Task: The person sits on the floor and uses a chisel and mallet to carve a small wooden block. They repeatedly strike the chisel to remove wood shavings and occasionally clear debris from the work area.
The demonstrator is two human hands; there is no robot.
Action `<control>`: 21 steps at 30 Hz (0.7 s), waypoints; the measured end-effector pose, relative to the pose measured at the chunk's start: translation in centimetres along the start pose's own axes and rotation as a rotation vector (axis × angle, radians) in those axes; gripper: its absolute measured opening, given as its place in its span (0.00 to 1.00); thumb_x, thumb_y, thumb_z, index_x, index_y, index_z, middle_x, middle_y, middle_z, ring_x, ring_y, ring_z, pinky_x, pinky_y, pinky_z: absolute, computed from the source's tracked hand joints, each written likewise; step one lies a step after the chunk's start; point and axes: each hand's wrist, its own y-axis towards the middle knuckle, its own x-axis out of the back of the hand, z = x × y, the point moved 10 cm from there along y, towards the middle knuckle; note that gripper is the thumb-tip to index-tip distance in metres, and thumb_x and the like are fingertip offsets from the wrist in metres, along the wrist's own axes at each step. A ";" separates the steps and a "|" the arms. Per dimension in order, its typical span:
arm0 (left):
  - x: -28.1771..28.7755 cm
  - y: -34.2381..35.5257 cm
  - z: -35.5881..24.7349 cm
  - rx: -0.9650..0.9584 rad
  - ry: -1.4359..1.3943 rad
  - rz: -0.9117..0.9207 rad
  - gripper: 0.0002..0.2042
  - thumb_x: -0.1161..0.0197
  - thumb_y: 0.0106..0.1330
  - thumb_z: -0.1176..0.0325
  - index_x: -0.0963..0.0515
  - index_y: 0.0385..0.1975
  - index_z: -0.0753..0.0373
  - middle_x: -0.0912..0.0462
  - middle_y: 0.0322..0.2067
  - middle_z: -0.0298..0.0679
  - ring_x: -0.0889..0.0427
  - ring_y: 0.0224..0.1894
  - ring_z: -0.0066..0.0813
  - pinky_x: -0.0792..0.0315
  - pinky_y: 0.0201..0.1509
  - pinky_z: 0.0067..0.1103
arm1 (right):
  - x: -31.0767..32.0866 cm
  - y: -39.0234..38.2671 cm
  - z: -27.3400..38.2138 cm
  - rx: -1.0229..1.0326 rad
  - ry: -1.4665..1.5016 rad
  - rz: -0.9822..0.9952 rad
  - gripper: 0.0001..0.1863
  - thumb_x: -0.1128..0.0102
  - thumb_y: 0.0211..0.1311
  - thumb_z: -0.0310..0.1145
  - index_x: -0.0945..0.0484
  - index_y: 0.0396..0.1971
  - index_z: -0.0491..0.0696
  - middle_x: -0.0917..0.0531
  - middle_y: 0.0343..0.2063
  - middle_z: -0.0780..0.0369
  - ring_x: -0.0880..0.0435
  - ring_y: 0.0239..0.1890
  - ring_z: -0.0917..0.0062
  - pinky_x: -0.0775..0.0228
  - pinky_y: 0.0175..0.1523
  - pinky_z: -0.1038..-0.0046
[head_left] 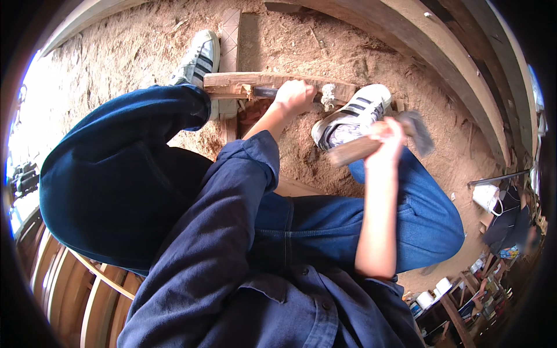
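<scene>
A curved piece of wood (261,79) lies between my two shoes, with a rough notch near its left end. My left hand (296,96) is closed around a chisel, its dark blade (266,92) pointing left toward that notch. A pale, frayed tuft (328,95) shows to the right of this fist; it looks like the chisel's handle end. My right hand (387,137) grips a hammer by its wooden handle (351,152), above my right shoe. The grey hammer head (420,133) is slightly blurred and stands to the right of the fist, apart from the chisel.
A long narrow board (230,43) lies under the workpiece on the dirt floor (278,43). Large curved timbers (464,75) arch along the upper right. Another person (510,223) is at the right edge near a white bucket (486,198). Assorted containers (426,298) stand lower right.
</scene>
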 end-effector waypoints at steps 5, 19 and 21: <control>0.5 -0.9 0.4 0.018 0.021 0.001 0.06 0.39 0.51 0.66 0.20 0.26 0.59 0.17 0.26 0.47 0.16 0.31 0.41 0.22 0.36 0.31 | -8.6 -5.9 -9.6 -0.785 0.165 0.543 0.16 0.46 0.61 0.30 0.40 0.16 0.55 0.41 0.09 0.74 0.43 0.09 0.90 0.47 0.16 0.86; 1.1 -0.5 0.3 0.002 -0.001 -0.084 0.19 0.32 0.50 0.48 0.22 0.26 0.61 0.19 0.23 0.46 0.17 0.30 0.45 0.23 0.35 0.35 | -6.3 -4.7 -8.4 -0.499 -0.178 0.337 0.13 0.45 0.56 0.31 0.38 0.16 0.55 0.39 0.09 0.72 0.40 0.11 0.85 0.44 0.18 0.83; 1.0 -0.7 0.7 0.011 -0.018 -0.079 0.20 0.32 0.50 0.48 0.22 0.26 0.61 0.18 0.23 0.46 0.17 0.29 0.45 0.23 0.35 0.34 | -8.1 -6.1 -11.0 -0.769 0.073 0.416 0.13 0.44 0.56 0.31 0.38 0.17 0.54 0.39 0.10 0.72 0.40 0.11 0.86 0.44 0.17 0.83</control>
